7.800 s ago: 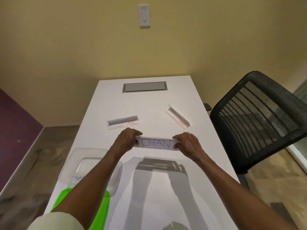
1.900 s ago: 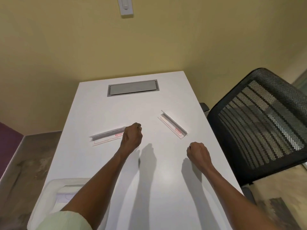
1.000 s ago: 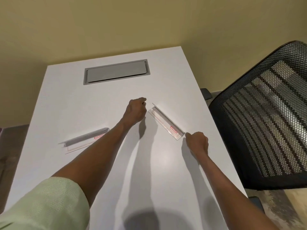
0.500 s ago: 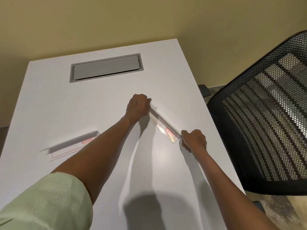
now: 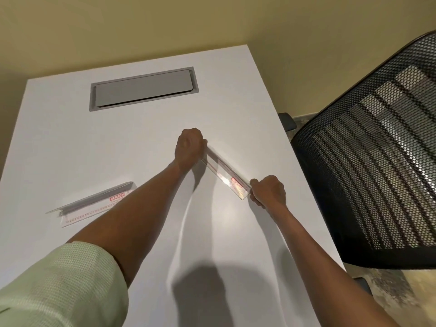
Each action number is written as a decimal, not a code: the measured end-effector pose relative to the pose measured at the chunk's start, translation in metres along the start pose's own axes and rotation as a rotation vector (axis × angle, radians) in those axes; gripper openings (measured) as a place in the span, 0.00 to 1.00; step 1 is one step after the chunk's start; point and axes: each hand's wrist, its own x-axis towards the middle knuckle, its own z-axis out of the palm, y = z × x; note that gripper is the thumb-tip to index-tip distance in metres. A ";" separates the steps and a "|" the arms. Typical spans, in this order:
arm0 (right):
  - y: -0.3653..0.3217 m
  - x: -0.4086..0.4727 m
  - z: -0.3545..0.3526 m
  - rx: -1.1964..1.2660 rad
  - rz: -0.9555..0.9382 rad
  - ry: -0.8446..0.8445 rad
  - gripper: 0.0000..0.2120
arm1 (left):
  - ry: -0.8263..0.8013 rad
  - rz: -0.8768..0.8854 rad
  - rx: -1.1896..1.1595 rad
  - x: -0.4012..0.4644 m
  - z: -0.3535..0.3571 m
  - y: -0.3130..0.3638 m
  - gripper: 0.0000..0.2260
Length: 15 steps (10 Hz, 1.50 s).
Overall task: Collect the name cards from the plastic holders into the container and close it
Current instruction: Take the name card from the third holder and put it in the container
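Hands — left (image 5: 190,147) and right (image 5: 267,191) — fingers pinching opposite ends of right holder (image 5: 227,177) on tabletop (image 5: 236,95); card inside not discernible. Left holder (image 5: 94,202) untouched; container out of view — closing pending.

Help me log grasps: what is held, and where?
Clear plastic holder: left hand grips its far end, right hand its near end.
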 end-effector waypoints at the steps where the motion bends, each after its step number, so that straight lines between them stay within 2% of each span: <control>1: -0.002 -0.001 -0.001 -0.020 -0.006 0.001 0.15 | -0.003 -0.068 -0.049 -0.002 -0.003 0.000 0.09; 3: -0.006 -0.007 -0.004 -0.054 -0.028 0.010 0.14 | 0.042 -0.183 -0.116 -0.014 -0.018 -0.002 0.09; 6: -0.013 -0.008 -0.017 -0.125 -0.105 0.100 0.14 | 0.194 -0.265 -0.522 -0.054 -0.028 -0.012 0.10; 7: -0.014 -0.008 -0.023 -0.186 -0.143 0.088 0.14 | 0.192 -0.327 -0.613 -0.070 -0.029 -0.015 0.11; 8: -0.008 -0.009 -0.027 -0.141 -0.181 0.053 0.14 | 0.228 -0.400 -0.724 -0.085 -0.027 -0.021 0.09; 9: 0.000 -0.010 -0.025 -0.043 -0.242 0.099 0.13 | 0.204 -0.421 -0.820 -0.098 -0.022 -0.028 0.07; 10: 0.010 -0.009 -0.021 0.100 -0.258 0.148 0.12 | 0.142 -0.413 -0.848 -0.111 -0.017 -0.036 0.05; 11: 0.021 -0.008 -0.020 0.132 -0.303 0.159 0.11 | 0.143 -0.426 -0.847 -0.121 -0.010 -0.042 0.02; 13: 0.036 -0.006 -0.010 0.053 -0.389 0.215 0.12 | 0.226 -0.338 -0.633 -0.135 0.005 -0.050 0.03; 15: 0.052 -0.002 -0.001 0.069 -0.402 0.262 0.07 | 0.162 -0.306 -0.473 -0.140 0.016 -0.062 0.05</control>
